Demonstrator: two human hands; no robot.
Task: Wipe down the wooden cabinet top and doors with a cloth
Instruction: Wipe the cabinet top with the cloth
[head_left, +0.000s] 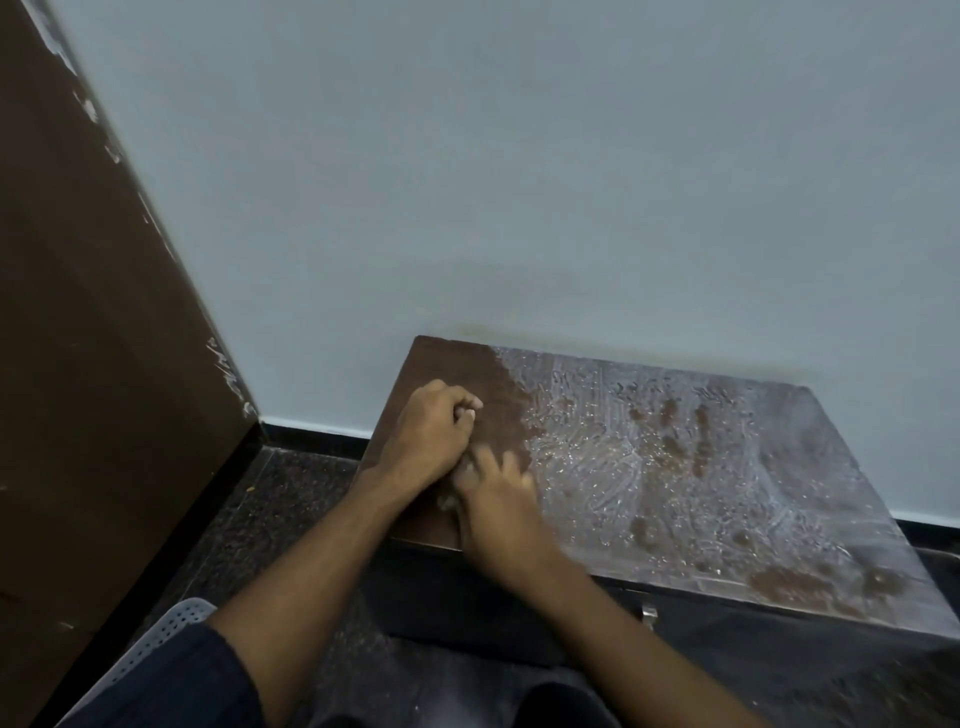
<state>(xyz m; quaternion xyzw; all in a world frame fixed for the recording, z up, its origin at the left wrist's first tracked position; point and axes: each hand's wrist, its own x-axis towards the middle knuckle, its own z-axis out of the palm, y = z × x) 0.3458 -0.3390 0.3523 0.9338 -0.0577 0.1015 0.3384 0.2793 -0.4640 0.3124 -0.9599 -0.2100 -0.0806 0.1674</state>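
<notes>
Two hands working on low wooden cabinet top (727, 467). Right hand (498, 499) lying blurred near front edge, fingers apart, cloth barely visible beneath. Left hand (431, 431) resting beyond, fingers curling; cannot tell whether holding anything. Wet streaks covering right side.

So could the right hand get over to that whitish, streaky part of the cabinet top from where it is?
Probably yes. The right hand lies on the cabinet top right at the edge of the whitish film, and nothing stands on the surface between them.
</notes>
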